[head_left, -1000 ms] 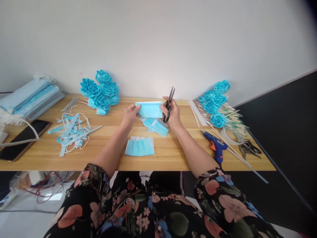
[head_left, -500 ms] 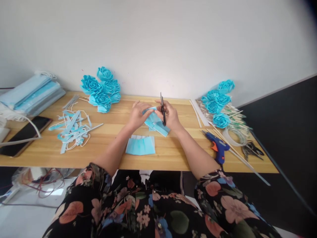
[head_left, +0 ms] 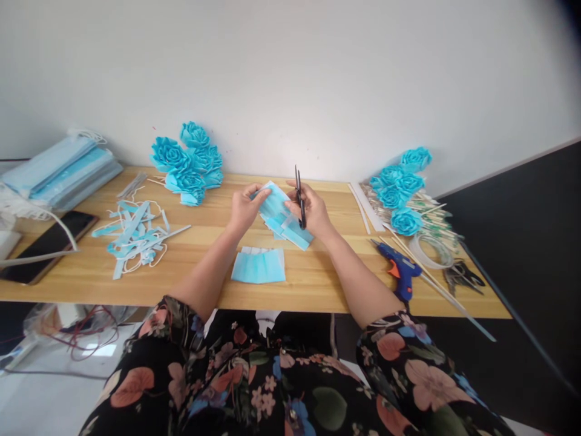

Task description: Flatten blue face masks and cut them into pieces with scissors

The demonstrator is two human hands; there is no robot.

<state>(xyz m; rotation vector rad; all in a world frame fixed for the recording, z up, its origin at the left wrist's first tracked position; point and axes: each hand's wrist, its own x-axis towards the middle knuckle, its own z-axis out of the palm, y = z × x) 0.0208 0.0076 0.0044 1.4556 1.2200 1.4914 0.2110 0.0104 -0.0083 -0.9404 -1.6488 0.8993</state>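
Bridging left hand (head_left: pixel 245 209) and right hand (head_left: pixel 316 211), a blue sheet (head_left: pixel 273 199) is pinched by both, the right gripping scissors (head_left: pixel 302 211).

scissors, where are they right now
In the head view, the scissors are in the right hand, just right of the light-blue sheet pinched by the left hand.

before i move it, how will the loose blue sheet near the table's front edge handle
The loose blue sheet looks thin, so it's probably light. Its creases suggest it may bend or flop. Lying flat, it would likely slide if pushed.
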